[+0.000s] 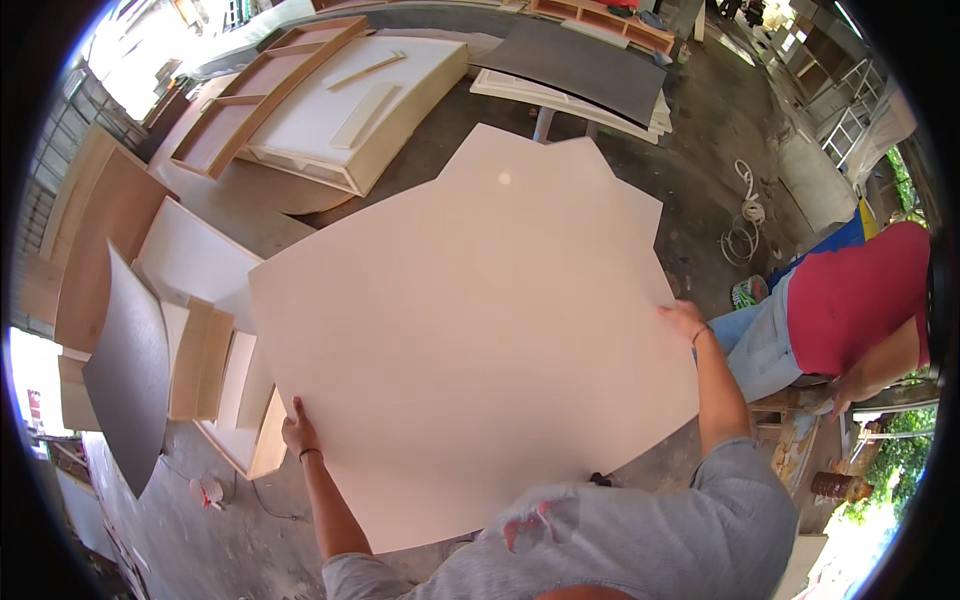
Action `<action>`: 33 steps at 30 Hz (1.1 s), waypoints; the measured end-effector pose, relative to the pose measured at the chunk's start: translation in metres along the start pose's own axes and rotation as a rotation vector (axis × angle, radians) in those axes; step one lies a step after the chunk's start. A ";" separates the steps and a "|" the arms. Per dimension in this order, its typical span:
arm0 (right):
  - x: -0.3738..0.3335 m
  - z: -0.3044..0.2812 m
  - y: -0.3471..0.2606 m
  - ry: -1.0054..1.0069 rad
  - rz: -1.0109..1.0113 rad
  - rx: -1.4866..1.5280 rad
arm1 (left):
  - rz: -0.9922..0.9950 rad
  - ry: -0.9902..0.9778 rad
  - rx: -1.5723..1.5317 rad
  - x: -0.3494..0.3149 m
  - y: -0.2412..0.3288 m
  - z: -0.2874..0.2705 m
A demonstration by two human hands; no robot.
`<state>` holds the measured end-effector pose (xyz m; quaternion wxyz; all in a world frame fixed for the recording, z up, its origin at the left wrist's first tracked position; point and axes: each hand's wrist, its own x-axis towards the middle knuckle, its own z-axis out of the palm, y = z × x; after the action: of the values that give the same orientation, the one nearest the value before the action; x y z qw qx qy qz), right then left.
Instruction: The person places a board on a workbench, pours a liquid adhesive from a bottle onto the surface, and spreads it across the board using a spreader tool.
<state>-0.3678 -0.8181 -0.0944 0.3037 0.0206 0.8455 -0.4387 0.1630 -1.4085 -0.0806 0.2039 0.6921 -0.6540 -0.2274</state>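
A large cream-coloured sheet (470,320) with an angular, notched far edge spreads out in front of me, and a small pale round spot shows near its far end. My left hand (300,432) grips the sheet's left edge, thumb on top and the other fingers hidden beneath. On the right edge, farther from me, my right hand (685,320) is closed over the border, its fingertips partly out of sight. The sheet hides what supports it, if anything.
A white-topped cabinet carcass (350,110) and wooden frame (270,90) lie far left. Nearer left are a curved grey sheet (130,370) and box panels (205,360). A dark board (575,70) tops a stack. At right stand a person in red (855,300) and a coiled hose (745,215).
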 end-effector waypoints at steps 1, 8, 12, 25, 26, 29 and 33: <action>0.001 0.000 0.010 -0.015 0.017 0.024 | 0.058 -0.023 0.004 0.011 0.020 0.018; 0.044 0.020 0.086 0.144 0.264 0.106 | 0.257 -0.178 0.313 0.104 0.155 0.163; 0.079 0.037 0.071 0.168 0.353 0.243 | 0.252 -0.280 0.381 0.136 0.236 0.255; 0.194 0.060 0.136 0.367 0.439 0.510 | 0.454 -0.393 0.436 0.158 0.381 0.528; 0.194 0.061 0.137 0.364 0.436 0.528 | 0.467 -0.397 0.430 0.157 0.386 0.538; 0.202 0.068 0.128 0.349 0.441 0.578 | 0.479 -0.408 0.411 0.167 0.387 0.565; 0.203 0.070 0.121 0.377 0.473 0.591 | 0.504 -0.441 0.432 0.173 0.394 0.592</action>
<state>-0.4617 -0.8441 -0.3204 0.2169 0.3803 0.6961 -0.5691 -0.4944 -1.5968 -0.3419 -0.0424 0.4716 -0.8642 -0.1704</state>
